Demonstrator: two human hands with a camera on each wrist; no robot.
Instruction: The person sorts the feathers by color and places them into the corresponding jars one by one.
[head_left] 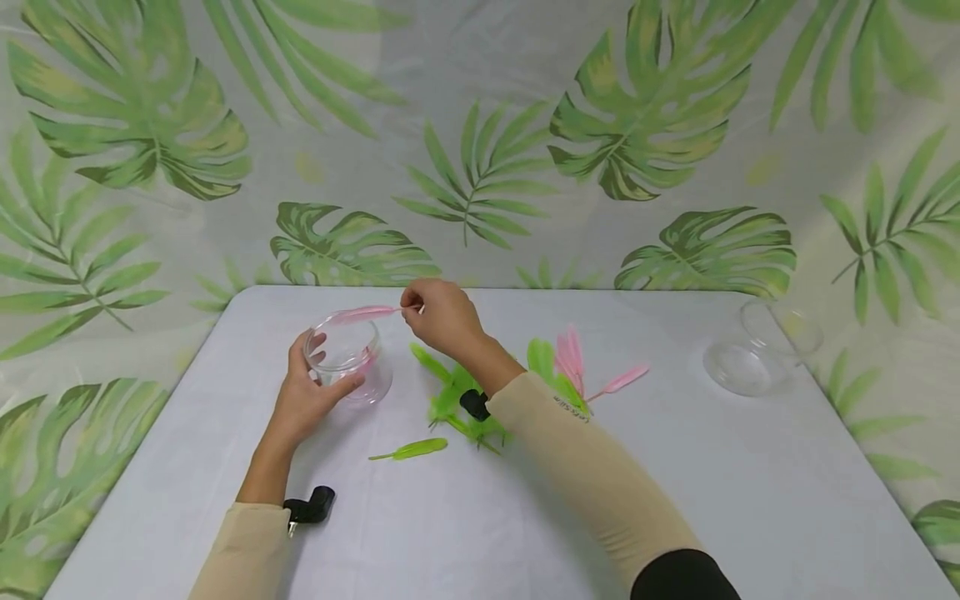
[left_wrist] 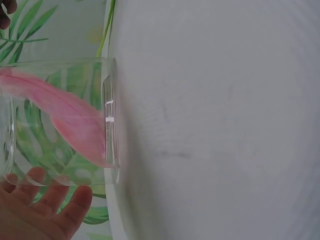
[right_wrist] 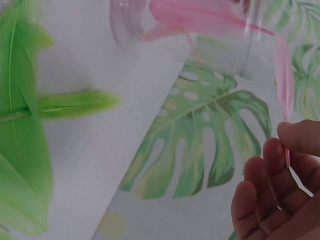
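My left hand (head_left: 310, 396) holds a clear jar (head_left: 381, 383) at the left of the table, thumb on the near side and fingers behind it. Pink feathers lie inside the jar; one pink feather (left_wrist: 80, 117) slants along its wall in the left wrist view. Between thumb and forefinger, my right hand (head_left: 444, 317) pinches the quill of another pink feather (right_wrist: 284, 75). That feather points left, its tip over the jar's open mouth. Several green feathers (head_left: 457, 396) lie in a loose pile below the right wrist, partly hidden by the arm.
One green feather (head_left: 420, 449) lies apart, nearer the front. Beyond the right forearm are pink feathers (head_left: 572, 358) beside more green ones. Clear round containers or lids (head_left: 742, 369) stand at the table's right edge. A leaf-patterned cloth (head_left: 480, 167) hangs behind the white table (head_left: 420, 533).
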